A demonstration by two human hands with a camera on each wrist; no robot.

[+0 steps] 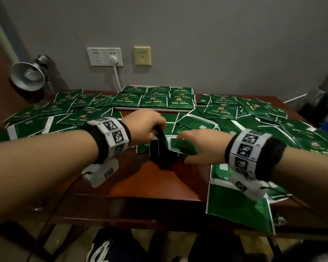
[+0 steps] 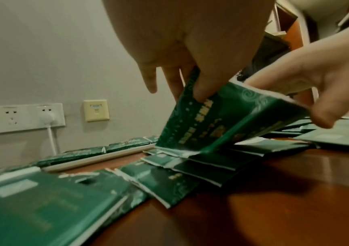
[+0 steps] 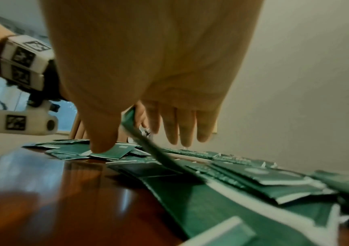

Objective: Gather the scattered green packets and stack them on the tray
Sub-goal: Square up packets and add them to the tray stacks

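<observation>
A small bundle of green packets [image 2: 222, 116] stood on edge near the middle of the desk [image 1: 155, 178], its lower edge touching packets that lay flat there. It was held that way, most likely, so that the edges could be squared before the bundle went to the tray [image 1: 151, 110]. The left hand [image 1: 143, 127] gripped the bundle from above, thumb on the near face and fingers [image 2: 148, 76] hanging down behind it. The right hand [image 1: 201, 146] pinched the bundle's right end, thumb below and fingers over the top, bending that end outward. Both forearms reached in level from the near edge, wrists turned inward, so that the hands met over the bare strip of wood.

The tray lay against the desk's far edge, at its middle, already carrying rows of packets set side by side. Loose packets [image 1: 235, 114] covered the desk to the left and right of it, overlapping at all angles, and one large green bag [image 1: 240, 205] hung over the near edge under the right wrist. By that showing, most of the gathering was not yet done.

A lamp [image 1: 27, 75] stood at the far left corner, below a wall socket [image 1: 104, 56].
</observation>
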